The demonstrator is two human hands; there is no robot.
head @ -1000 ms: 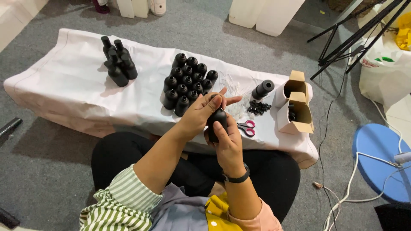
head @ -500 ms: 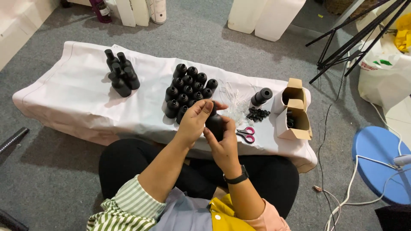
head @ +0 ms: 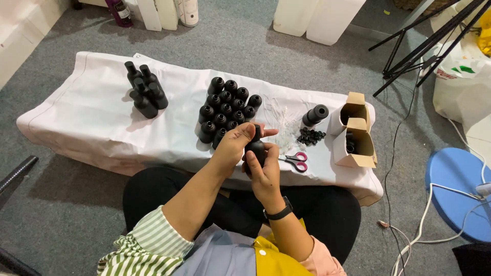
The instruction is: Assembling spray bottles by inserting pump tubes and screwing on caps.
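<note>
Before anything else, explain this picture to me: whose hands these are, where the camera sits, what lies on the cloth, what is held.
There is no machine here. A person sits on the floor, and the one camera is worn on their head, looking down at their own two bare hands. The right hand holds a small black bottle by its body; the left hand has its fingers at the bottle's top. In front of them lies a low surface under a white cloth. On it stand a large cluster of black bottles and a smaller group to the left. To the right are a black roll, a heap of small black caps, pink-handled scissors and two open cardboard boxes.
</note>
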